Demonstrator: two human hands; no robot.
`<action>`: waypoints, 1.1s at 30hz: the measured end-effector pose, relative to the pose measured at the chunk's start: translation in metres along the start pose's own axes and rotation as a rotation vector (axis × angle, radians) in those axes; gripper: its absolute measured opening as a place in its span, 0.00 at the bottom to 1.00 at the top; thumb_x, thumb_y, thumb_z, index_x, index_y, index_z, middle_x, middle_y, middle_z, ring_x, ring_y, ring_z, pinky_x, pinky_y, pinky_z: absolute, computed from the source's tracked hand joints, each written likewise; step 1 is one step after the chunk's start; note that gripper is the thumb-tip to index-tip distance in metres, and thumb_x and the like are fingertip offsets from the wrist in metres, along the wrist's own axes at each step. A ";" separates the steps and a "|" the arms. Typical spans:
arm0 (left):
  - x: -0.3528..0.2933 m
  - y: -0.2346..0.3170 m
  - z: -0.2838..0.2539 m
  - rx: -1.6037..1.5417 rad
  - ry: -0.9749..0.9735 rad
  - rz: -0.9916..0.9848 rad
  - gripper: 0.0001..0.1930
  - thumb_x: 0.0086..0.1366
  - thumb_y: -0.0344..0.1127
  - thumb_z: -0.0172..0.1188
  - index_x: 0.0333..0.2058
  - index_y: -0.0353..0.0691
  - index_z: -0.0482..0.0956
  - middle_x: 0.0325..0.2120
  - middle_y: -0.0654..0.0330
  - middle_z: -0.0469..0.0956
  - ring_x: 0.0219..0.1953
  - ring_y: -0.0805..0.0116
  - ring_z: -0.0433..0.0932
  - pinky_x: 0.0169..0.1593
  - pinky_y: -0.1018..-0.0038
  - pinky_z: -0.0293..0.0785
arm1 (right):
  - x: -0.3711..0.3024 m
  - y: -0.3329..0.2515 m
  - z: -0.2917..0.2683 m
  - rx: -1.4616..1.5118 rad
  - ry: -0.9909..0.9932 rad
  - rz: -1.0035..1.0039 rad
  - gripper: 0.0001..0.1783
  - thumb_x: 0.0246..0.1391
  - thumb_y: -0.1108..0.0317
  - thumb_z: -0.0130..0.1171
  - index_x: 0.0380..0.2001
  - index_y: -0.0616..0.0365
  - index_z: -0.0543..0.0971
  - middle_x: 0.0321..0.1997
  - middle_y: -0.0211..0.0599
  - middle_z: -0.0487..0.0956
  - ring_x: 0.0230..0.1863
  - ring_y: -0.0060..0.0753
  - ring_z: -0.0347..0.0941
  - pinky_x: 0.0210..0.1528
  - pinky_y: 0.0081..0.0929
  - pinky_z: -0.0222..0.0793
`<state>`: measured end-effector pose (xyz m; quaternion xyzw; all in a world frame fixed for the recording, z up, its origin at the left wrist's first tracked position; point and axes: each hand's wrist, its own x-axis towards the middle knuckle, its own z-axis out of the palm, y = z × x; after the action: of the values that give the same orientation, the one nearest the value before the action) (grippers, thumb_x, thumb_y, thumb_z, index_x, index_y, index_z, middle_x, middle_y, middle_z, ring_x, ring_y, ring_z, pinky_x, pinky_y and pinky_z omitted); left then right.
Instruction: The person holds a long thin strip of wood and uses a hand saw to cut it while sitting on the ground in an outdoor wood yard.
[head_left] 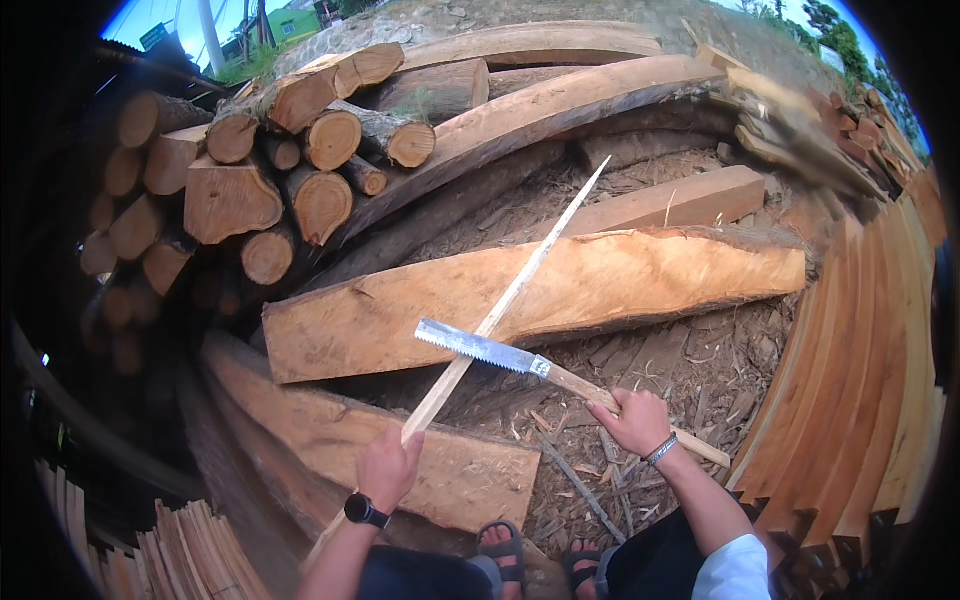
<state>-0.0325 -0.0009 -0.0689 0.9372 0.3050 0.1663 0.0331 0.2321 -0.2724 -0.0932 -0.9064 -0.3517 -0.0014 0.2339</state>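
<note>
My left hand [388, 468] is closed around a long thin wooden stick [520, 280], which slants away from me and narrows to a point at its far end. Closed on the wooden handle of a hand saw [478, 347] is my right hand [637, 422]. The toothed metal blade crosses the stick a little beyond my left hand, teeth toward me. Whether the teeth bite into the wood I cannot tell. Behind the crossing lies a thick sawn slab [620, 280] with rough bark along its lower edge.
Cut logs [325, 205] are piled at the far left. A long curved beam [590, 90] lies across the back. Stacked boards [850, 370] line the right side, and thin slats [185, 555] stand at the lower left. Another slab [460, 485] lies near my sandalled feet, with wood chips around.
</note>
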 end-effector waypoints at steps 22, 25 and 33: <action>0.002 0.021 -0.010 0.038 0.030 0.014 0.23 0.68 0.52 0.51 0.27 0.34 0.70 0.19 0.42 0.76 0.22 0.40 0.75 0.26 0.51 0.68 | 0.005 -0.004 0.012 0.002 0.018 0.002 0.35 0.53 0.33 0.51 0.21 0.59 0.79 0.18 0.55 0.77 0.25 0.57 0.78 0.30 0.50 0.74; 0.001 0.020 -0.008 0.039 0.019 0.009 0.23 0.68 0.52 0.51 0.27 0.34 0.71 0.19 0.42 0.76 0.22 0.41 0.76 0.25 0.51 0.68 | 0.002 -0.015 0.011 -0.041 -0.082 -0.064 0.36 0.54 0.33 0.50 0.22 0.59 0.79 0.19 0.55 0.78 0.26 0.57 0.78 0.30 0.50 0.74; 0.004 0.019 -0.008 0.115 0.009 -0.014 0.24 0.68 0.54 0.50 0.28 0.35 0.71 0.18 0.43 0.76 0.20 0.42 0.76 0.25 0.52 0.69 | 0.004 -0.017 0.017 0.030 -0.133 -0.054 0.35 0.55 0.34 0.49 0.23 0.60 0.80 0.20 0.57 0.78 0.26 0.59 0.78 0.32 0.50 0.74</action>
<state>-0.0214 -0.0140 -0.0572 0.9346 0.3208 0.1523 -0.0211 0.2215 -0.2518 -0.1002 -0.8910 -0.3908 0.0580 0.2236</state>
